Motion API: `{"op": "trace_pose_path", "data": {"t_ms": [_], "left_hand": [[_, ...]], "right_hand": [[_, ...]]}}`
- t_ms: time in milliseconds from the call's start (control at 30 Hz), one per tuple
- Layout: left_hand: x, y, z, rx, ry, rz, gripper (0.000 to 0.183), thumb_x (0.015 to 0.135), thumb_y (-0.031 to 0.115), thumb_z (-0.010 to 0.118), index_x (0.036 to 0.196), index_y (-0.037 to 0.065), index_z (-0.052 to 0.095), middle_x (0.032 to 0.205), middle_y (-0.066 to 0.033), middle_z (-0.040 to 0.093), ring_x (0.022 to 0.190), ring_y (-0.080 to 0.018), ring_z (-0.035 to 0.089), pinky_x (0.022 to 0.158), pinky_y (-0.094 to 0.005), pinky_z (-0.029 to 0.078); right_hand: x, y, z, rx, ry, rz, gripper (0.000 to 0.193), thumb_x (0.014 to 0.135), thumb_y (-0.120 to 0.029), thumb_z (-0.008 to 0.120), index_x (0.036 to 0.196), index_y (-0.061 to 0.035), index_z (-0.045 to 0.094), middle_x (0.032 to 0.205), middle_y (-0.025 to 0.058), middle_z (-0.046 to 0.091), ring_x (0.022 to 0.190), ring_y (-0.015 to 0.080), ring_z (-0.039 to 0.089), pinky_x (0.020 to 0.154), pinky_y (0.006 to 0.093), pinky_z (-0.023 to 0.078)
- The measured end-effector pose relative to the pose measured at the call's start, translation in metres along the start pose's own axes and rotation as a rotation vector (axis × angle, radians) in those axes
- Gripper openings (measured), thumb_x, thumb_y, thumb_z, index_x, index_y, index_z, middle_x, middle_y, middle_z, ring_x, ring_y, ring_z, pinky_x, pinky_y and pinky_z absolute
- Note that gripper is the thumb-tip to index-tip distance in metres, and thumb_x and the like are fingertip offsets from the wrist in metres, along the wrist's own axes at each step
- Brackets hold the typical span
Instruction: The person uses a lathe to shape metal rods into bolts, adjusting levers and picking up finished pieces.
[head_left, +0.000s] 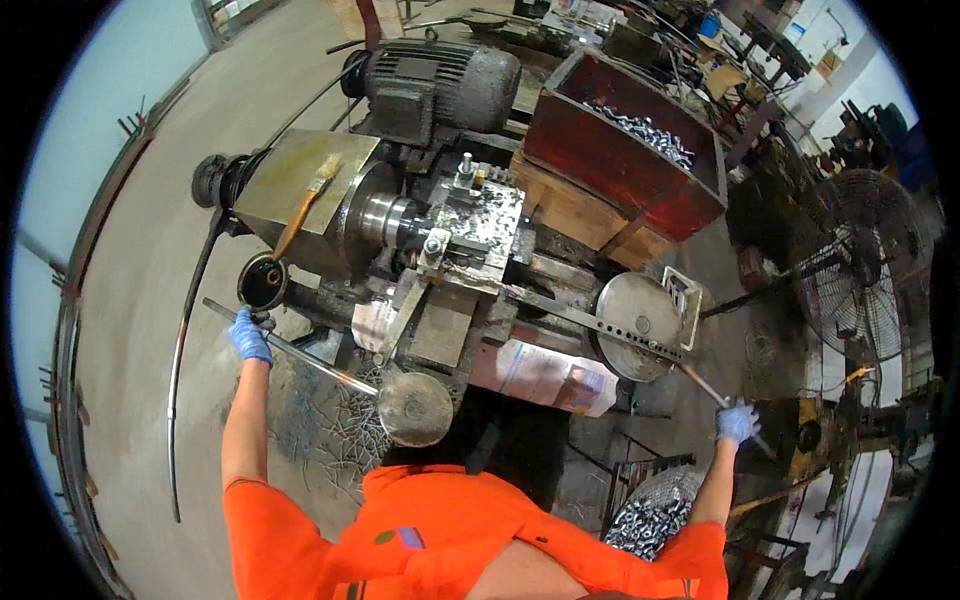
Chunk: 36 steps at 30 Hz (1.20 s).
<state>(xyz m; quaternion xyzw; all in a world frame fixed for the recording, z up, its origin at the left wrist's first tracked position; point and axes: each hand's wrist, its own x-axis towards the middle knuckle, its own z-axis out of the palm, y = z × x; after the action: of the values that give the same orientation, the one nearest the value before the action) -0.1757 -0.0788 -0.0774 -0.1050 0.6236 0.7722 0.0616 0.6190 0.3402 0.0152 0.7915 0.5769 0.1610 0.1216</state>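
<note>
My left hand, in a blue glove, is closed round a metal lever rod. That rod slants down to a round metal disc in front of me. Out to the right, my gloved right hand grips a second lever rod. This one joins a flat bar with a row of holes, which lies across a larger round disc. Between my arms stands a lathe-like machine, with a shiny spindle facing an oily tool slide.
A brush lies on the machine's cover, near a dark round pot. Behind are a motor and a red bin of small metal parts. A basket of parts stands low right, a fan beyond. Metal shavings litter the floor.
</note>
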Motion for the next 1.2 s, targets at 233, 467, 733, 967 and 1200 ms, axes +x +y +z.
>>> {"op": "trace_pose_path", "data": {"t_ms": [233,467,733,967,1200], "left_hand": [[0.005,-0.008,0.007,-0.005,-0.026,-0.027,0.023,0.084,0.021,0.058,0.088,-0.001,0.055,0.060,-0.0163,0.060,0.037,-0.0236,0.053,0.036,-0.0312,0.047],[0.030,-0.008,-0.052,-0.006,-0.210,-0.120,0.037,0.081,0.045,0.062,0.087,0.009,0.059,0.068,-0.0102,0.061,0.055,-0.0195,0.058,0.050,-0.0329,0.050],[0.039,-0.059,-0.101,0.257,-0.188,-0.364,0.026,0.087,0.033,0.051,0.095,0.009,0.059,0.070,-0.0096,0.063,0.049,-0.0196,0.057,0.039,-0.0304,0.046],[0.030,-0.060,-0.056,0.351,-0.380,-0.160,0.014,0.085,0.020,0.052,0.086,0.007,0.059,0.069,-0.0051,0.060,0.055,-0.0165,0.055,0.049,-0.0292,0.045],[0.040,-0.072,-0.076,0.833,-0.376,0.160,0.019,0.082,0.020,0.057,0.091,0.004,0.064,0.080,-0.0108,0.065,0.071,-0.0235,0.061,0.062,-0.0351,0.048]], "right_hand": [[0.041,-0.111,-0.033,0.165,0.126,-0.096,0.066,0.075,-0.040,0.061,0.130,-0.0084,0.042,0.135,0.0145,0.040,0.129,0.0326,0.030,0.105,0.0483,0.023],[-0.014,-0.097,-0.035,0.548,0.299,-0.446,0.062,0.072,-0.035,0.069,0.122,-0.0036,0.050,0.126,0.0171,0.050,0.117,0.0315,0.047,0.098,0.0385,0.037],[-0.157,-0.189,-0.192,1.231,-0.090,-0.924,0.024,0.074,-0.019,0.070,0.091,-0.0018,0.068,0.097,0.0147,0.065,0.092,0.0236,0.061,0.084,0.0337,0.046],[-0.214,-0.279,-0.226,0.765,0.136,-1.323,0.039,0.073,-0.037,0.066,0.102,-0.0100,0.066,0.117,0.0175,0.055,0.113,0.0368,0.046,0.098,0.0434,0.036],[-0.209,-0.162,-0.143,0.956,0.449,-0.938,0.035,0.070,-0.019,0.071,0.101,-0.0030,0.063,0.111,0.0152,0.059,0.103,0.0352,0.053,0.094,0.0446,0.038]]}}
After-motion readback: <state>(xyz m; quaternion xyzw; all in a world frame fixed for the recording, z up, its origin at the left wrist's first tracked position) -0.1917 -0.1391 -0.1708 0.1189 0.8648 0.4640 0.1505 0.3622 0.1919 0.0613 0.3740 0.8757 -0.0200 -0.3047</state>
